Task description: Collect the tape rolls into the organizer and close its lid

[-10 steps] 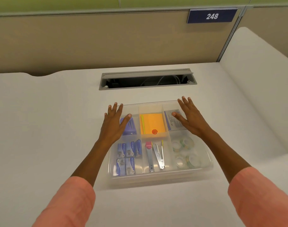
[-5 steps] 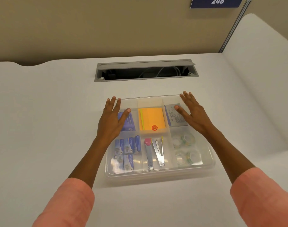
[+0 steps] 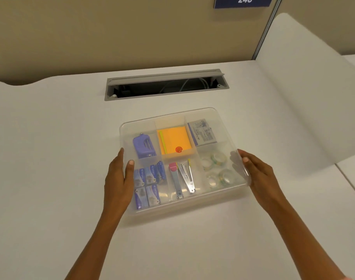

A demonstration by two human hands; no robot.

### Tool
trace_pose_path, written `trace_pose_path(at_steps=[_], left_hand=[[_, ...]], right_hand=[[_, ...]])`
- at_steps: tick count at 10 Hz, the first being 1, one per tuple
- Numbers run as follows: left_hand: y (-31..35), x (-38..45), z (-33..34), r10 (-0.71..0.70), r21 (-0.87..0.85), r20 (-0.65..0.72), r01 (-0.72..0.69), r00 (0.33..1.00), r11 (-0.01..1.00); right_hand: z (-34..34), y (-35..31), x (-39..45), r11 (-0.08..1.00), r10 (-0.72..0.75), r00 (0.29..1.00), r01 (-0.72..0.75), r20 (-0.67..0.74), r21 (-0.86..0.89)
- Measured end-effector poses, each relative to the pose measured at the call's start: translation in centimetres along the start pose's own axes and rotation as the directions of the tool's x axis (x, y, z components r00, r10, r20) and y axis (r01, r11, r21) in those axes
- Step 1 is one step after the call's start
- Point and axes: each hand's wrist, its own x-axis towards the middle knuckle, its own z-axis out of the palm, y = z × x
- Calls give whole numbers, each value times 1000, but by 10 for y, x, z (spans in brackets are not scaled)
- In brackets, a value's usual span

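Observation:
A clear plastic organizer (image 3: 192,208) sits on the white desk with its translucent lid (image 3: 172,115) lying over it. Several clear tape rolls (image 3: 215,168) show through the lid in the near right compartment. My left hand (image 3: 118,178) holds the organizer's left side, thumb on top of the lid. My right hand (image 3: 259,174) grips the right edge, thumb on the lid's rim. Other compartments hold a purple stapler (image 3: 143,146), orange sticky notes (image 3: 174,143), blue staple boxes (image 3: 148,184) and metal staple removers (image 3: 182,178).
An open grey cable slot (image 3: 166,85) cuts into the desk behind the organizer. A beige partition with a sign reading 248 (image 3: 243,1) stands at the back. A white divider panel (image 3: 306,93) rises on the right.
Both hands slid from lying flat on top of the lid at the far compartments to the organizer's left and right sides, nearer to me. The view has tilted down.

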Motion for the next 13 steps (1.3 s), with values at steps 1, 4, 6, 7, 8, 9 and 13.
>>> trace_pose_path(at_steps=[1, 4, 6, 7, 8, 9, 13], left_hand=[[3, -11, 5, 13, -2, -11, -13, 1000, 1000], [-3, -8, 4, 59, 47, -30, -58, 998, 997], [-4, -7, 5, 69, 61, -33, -67, 997, 996], [-2, -6, 4, 66, 80, -14, -65, 998, 995], [0, -2, 4, 42, 127, 92, -54, 995, 991], [1, 1, 3, 33, 94, 162, -49, 986, 994], [3, 3, -2, 70, 301, 164, -117, 984, 946]], right_hand=[[6, 7, -8, 1000, 0, 998, 2, -66, 23], [21, 10, -20, 999, -29, 984, 32, -174, 12], [22, 6, -23, 998, -59, 985, 57, -163, -14], [20, 4, -24, 998, -55, 989, 54, -138, -15], [18, 0, -24, 999, -22, 995, 26, -98, 44], [17, -2, -22, 996, 27, 995, -19, -96, 83], [17, -26, -27, 996, 92, 979, -91, -184, 18]])
